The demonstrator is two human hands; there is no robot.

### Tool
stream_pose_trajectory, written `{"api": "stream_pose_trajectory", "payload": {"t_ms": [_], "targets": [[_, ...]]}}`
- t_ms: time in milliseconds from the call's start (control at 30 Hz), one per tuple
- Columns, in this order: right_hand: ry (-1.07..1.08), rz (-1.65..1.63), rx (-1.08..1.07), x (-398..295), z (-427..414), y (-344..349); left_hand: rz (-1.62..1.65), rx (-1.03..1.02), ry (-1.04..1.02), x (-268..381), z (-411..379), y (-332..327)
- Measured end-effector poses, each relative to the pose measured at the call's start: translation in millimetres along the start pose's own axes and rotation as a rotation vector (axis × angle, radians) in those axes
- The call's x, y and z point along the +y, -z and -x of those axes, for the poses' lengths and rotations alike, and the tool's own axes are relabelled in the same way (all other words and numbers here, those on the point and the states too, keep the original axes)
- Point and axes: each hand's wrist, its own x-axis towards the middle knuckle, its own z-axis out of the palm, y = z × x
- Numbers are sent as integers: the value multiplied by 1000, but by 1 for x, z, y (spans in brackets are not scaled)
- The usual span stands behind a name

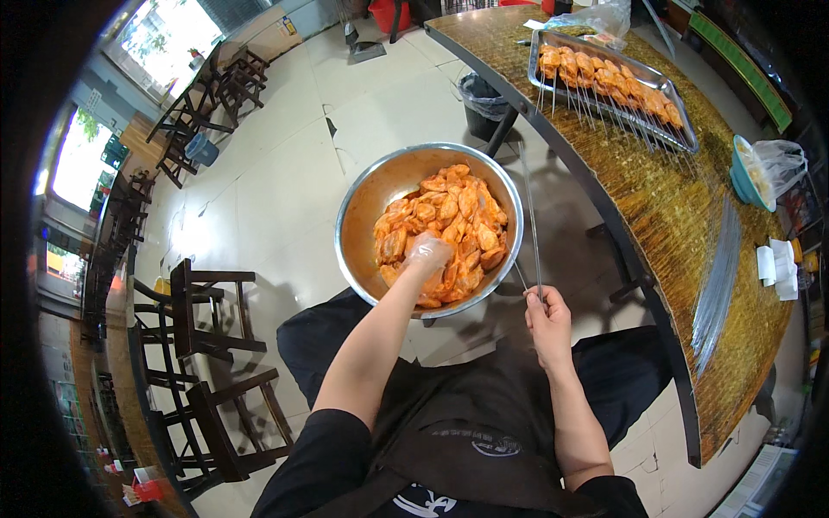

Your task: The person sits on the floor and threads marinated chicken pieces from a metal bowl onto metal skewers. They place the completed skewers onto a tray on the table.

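A large stainless steel bowl (363, 201) sits before me, holding a heap of raw chicken wing pieces (469, 201) coated in orange-red marinade. My left hand (429, 251), in a clear plastic glove, reaches down into the meat. Its fingertips are hidden, so its grip does not show. Just right of the bowl, my bare right hand (549, 317) pinches thin metal skewers (532, 220) near their lower ends. One long skewer points away from me, beside the bowl's rim; another slants toward the rim.
The curved wooden table (622, 188) at right bears a metal tray (690, 137) of skewered wings (602, 74), loose metal skewers (715, 291) and a teal bowl (743, 175). A lined bin (482, 100) stands beneath its edge. Dark wooden stools (217, 311) are at left.
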Motion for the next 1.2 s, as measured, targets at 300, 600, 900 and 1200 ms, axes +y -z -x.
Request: {"api": "stream_pose_trajectory", "payload": {"t_ms": [300, 600, 900, 1200], "targets": [[-74, -10, -64, -7, 7, 2, 1616, -197, -28, 20, 61, 53], [-107, 17, -183, -16, 19, -8, 1833, -148, 13, 36, 108, 131], [-117, 130, -186, -34, 42, -9, 1789, -61, 73, 24, 109, 142], [-127, 158, -173, -37, 53, -14, 1688, -55, 95, 34, 137, 158]]}}
